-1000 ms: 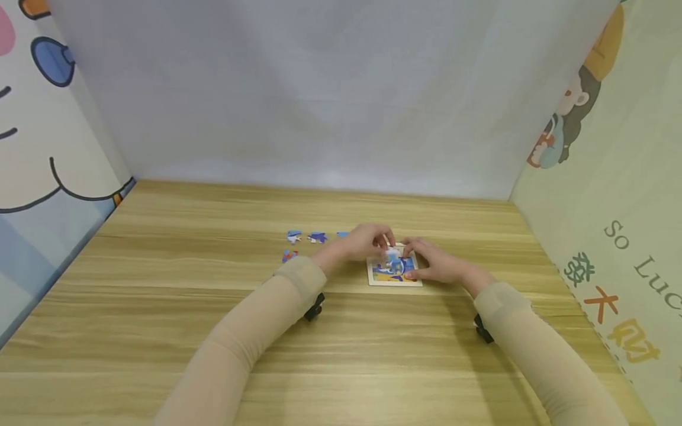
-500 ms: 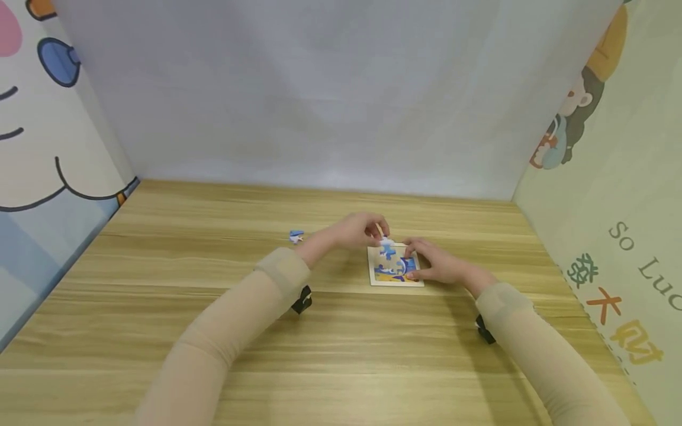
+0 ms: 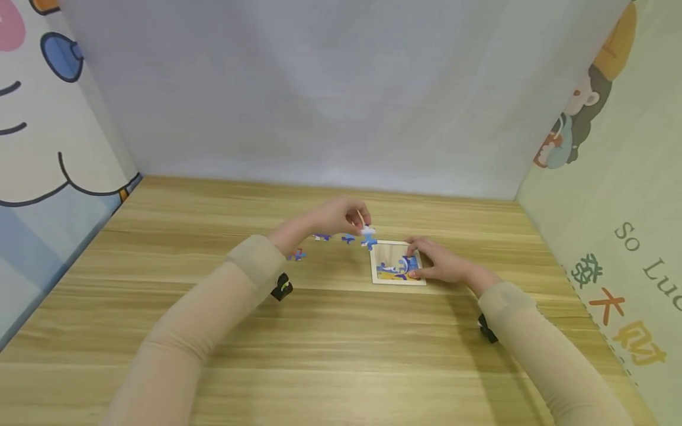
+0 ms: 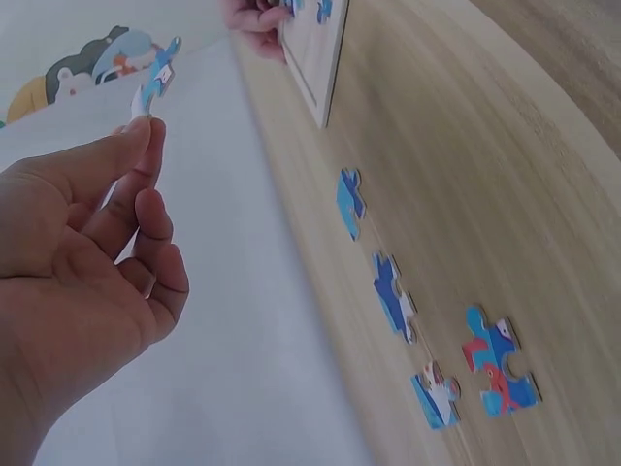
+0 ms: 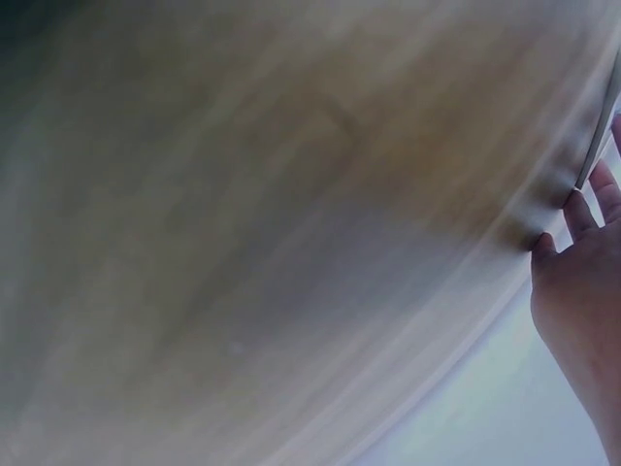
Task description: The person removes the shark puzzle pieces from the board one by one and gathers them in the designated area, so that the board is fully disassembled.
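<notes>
My left hand pinches a blue and white jigsaw piece between thumb and fingertips. In the head view the piece hangs just off the upper left corner of a pale puzzle tray; in the left wrist view the hand lifts it well above the table. Several joined pieces with blue and yellow print fill the tray's lower and right part, while bare wood shows at its upper left. My right hand grips the tray's right side, its thumb and a finger over the pieces.
Several loose pieces lie left of the tray: a blue one, a dark blue one, a blue and white one and a red and blue one. A pale curtain stands behind the wooden table.
My left hand has moved left and up, away from the tray, carrying the jigsaw piece off the tray's upper area. My right hand stays at the tray's right side.
</notes>
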`<state>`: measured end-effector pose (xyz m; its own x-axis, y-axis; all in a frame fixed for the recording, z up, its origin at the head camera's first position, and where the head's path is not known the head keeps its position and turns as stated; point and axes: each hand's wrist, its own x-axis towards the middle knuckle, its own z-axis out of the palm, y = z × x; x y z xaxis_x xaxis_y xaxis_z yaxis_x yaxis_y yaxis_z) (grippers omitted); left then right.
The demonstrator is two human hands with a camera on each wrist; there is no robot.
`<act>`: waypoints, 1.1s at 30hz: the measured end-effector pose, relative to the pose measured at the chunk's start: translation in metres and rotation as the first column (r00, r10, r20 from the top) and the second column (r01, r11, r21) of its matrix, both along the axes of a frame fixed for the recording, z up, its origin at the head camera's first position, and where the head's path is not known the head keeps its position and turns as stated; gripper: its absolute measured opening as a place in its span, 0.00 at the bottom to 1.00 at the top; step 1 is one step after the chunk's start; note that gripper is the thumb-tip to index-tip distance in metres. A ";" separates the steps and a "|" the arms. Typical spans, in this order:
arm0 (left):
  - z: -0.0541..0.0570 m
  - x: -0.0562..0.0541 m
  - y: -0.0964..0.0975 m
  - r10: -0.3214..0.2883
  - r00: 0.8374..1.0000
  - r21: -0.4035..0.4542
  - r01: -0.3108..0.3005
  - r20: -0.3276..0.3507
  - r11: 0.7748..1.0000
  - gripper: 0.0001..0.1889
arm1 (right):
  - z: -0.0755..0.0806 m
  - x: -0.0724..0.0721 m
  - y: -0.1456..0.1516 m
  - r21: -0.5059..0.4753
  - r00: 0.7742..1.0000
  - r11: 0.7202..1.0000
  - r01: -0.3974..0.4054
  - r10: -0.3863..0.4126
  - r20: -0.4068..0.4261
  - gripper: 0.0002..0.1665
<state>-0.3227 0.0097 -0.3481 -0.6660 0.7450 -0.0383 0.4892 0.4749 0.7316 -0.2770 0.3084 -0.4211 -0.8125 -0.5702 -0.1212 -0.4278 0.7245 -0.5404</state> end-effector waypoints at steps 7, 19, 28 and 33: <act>-0.001 -0.005 -0.026 -0.002 0.999 -0.008 0.002 0.043 1.000 0.09 | 0.002 0.001 0.000 0.002 1.000 1.000 0.005 -0.005 0.022 0.23; -0.032 -0.013 -0.061 0.014 1.000 -0.030 -0.014 0.005 0.999 0.09 | 0.003 0.001 0.000 0.014 1.000 1.000 0.009 -0.010 0.023 0.23; -0.055 -0.010 -0.074 0.068 0.998 -0.070 -0.067 0.010 0.995 0.09 | 0.002 0.000 0.000 0.029 1.000 1.000 -0.003 0.003 0.020 0.23; -0.063 -0.011 -0.072 0.066 0.998 -0.080 -0.065 0.016 0.995 0.08 | 0.002 0.001 -0.001 0.029 1.000 1.000 0.003 -0.003 0.024 0.24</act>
<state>-0.3333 -0.0620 -0.4107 -0.7121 0.6937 -0.1082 0.4419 0.5626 0.6987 -0.2762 0.3077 -0.4192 -0.8108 -0.5638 -0.1569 -0.4131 0.7413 -0.5290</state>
